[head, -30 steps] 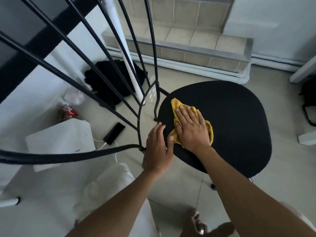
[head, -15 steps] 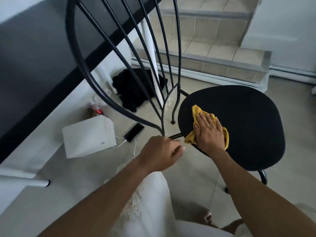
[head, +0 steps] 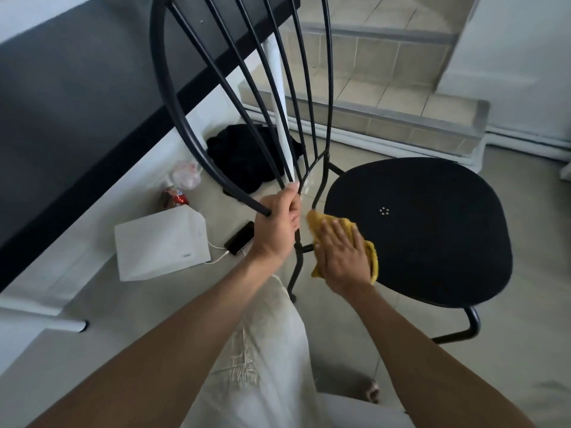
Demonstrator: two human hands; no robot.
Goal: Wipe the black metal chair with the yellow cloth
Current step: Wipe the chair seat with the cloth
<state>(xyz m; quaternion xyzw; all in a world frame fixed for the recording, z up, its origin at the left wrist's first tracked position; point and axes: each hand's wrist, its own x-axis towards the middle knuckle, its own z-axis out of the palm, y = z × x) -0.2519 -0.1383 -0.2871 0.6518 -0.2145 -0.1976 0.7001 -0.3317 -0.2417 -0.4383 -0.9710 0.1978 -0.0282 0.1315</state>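
One chair [head: 432, 236] gripped by left hand [head: 275, 227], one cloth [head: 315, 221] under right hand [head: 343, 261].

Lighting: dim, diffuse, cool cast; pale sheen on floor tiles [head: 310, 189] just left of chair seat [head: 432, 242]; soft shadow beneath seat. Wide-angle bowing at frame edges. Mild overall softness.

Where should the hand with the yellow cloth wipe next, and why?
Probably slide the right hand and yellow cloth across the seat: the cloth sits only at its edge by the backrest, and the left hand grips the backrest, steadying it.
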